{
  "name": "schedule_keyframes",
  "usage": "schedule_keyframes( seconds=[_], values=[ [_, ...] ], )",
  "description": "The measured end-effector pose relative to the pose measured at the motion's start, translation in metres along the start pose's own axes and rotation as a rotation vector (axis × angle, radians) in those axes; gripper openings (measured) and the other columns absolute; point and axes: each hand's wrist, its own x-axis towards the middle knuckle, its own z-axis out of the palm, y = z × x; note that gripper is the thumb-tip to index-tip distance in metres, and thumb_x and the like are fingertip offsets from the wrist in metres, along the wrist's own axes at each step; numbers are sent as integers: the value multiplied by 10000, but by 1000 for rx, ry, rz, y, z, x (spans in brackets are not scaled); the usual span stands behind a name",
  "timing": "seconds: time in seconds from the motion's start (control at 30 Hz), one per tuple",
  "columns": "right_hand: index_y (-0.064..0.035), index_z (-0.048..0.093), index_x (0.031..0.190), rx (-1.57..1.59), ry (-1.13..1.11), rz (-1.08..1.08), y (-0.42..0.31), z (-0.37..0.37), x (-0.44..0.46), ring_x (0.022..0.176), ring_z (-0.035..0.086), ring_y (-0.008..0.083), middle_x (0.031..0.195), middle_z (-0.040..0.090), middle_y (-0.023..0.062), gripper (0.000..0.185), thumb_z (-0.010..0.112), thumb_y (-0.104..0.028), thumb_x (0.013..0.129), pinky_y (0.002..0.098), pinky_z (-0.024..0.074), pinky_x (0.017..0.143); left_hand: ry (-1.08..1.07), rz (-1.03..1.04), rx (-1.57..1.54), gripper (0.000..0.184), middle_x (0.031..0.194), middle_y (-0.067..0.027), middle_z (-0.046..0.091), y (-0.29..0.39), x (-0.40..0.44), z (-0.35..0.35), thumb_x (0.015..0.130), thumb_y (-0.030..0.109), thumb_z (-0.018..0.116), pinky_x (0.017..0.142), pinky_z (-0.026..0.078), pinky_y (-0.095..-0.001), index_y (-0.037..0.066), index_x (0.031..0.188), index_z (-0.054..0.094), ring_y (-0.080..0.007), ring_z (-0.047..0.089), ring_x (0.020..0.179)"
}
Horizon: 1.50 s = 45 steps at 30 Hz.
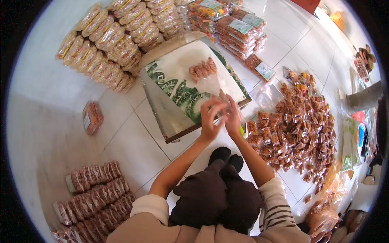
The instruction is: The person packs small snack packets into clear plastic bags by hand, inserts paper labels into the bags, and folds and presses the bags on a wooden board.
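Note:
My left hand (212, 118) and my right hand (232, 116) are close together over the near right edge of a low white-topped box table (162, 103) with green lettering. My right hand is closed around a small clear packet (225, 98) with brownish contents, partly hidden by the fingers. My left hand is bent beside it, its fingers smeared by motion, so its grip is unclear. Beyond both hands, a clear plastic bag (202, 71) of brown snack packets lies on the tabletop.
Loose brown snack packets (300, 125) are heaped on the tiles at right. Labelled packs (243, 28) and rows of pale bagged snacks (105, 40) stand behind. A single pack (93, 117) lies at left; packed rows (93, 194) lie at lower left.

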Motion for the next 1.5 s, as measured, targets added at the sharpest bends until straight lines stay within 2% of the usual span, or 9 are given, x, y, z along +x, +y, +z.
schedule_keyframes(
  seconds=[0.17, 0.5, 0.73, 0.8, 0.9, 1.1, 1.2, 1.33, 1.5],
  values=[
    [-63, 405, 1258, -178, -50, 87, 0, 30, 24, 1092, 508, 293, 1197, 520, 151, 477, 576, -162, 824, 371, 393, 897, 459, -769, -607, 658, 1395, -179, 210, -90, 36, 6, 920, 414, 392, 1049, 181, -360, 3, 1370, 145, -279, 244, 1279],
    [13, 285, 1328, -395, -169, -295, 29, 74, 67, 1193, 376, 339, 1305, 372, 210, 552, 503, -126, 840, 382, 323, 967, 301, -744, -679, 674, 1458, -154, 66, -110, 43, 28, 935, 335, 387, 1070, 131, -325, 76, 1404, -22, -237, 119, 1335],
    [-142, 282, 1361, -808, -128, -213, 15, 72, 70, 1038, 431, 331, 1114, 464, 197, 613, 514, -89, 796, 472, 353, 873, 258, -413, -281, 436, 1391, -136, 274, -115, 48, 26, 936, 218, 372, 1044, 203, -329, 77, 1343, 303, -257, 274, 1271],
    [-171, 298, 1355, -793, -121, -210, 20, 69, 72, 996, 444, 327, 1079, 472, 195, 619, 524, -87, 785, 472, 363, 844, 185, -540, -325, 298, 1381, -230, 237, -122, 46, 30, 919, 200, 383, 1068, 128, -437, 109, 1168, 518, -392, 143, 1306],
    [-71, 322, 1322, -507, -147, -493, 33, 54, 59, 990, 430, 362, 1110, 443, 223, 613, 544, -44, 751, 458, 367, 834, 219, -543, -234, 248, 1323, -247, 315, -126, 42, 35, 903, 180, 401, 1060, 144, -458, 107, 1062, 578, -408, 205, 1274],
    [-64, 554, 1084, -396, -371, -128, -25, -66, -55, 1067, 483, 310, 1123, 502, 142, 340, 569, 21, 755, 379, 408, 904, 293, -431, 352, 177, 1238, -213, 414, -90, 58, 30, 887, 159, 449, 1021, 197, -462, 98, 1002, 569, -377, 318, 1198],
    [-41, 605, 971, -462, -144, -12, -27, -129, -80, 998, 539, 295, 1040, 553, 137, 263, 563, 51, 728, 356, 456, 843, 386, -256, -120, 184, 1192, -148, 487, -17, 76, 31, 878, 92, 450, 973, 283, -431, 92, 1028, 556, -306, 303, 1234],
    [-7, 594, 925, -714, 208, 142, 19, -188, -80, 834, 544, 326, 899, 559, 161, 173, 557, -3, 756, 379, 441, 807, -156, 100, -335, 141, 1085, -176, 516, 28, 51, 93, 813, 33, 515, 901, 371, -369, 42, 948, 551, -287, 456, 1084],
    [6, 547, 1006, -836, 251, 99, 73, -201, -89, 912, 493, 336, 962, 533, 168, 238, 557, -48, 774, 408, 403, 846, -615, -103, -79, 392, 1115, -172, 467, 14, -29, 196, 773, 108, 595, 907, 360, -410, 0, 1121, 449, -305, 432, 1066]
  ],
)
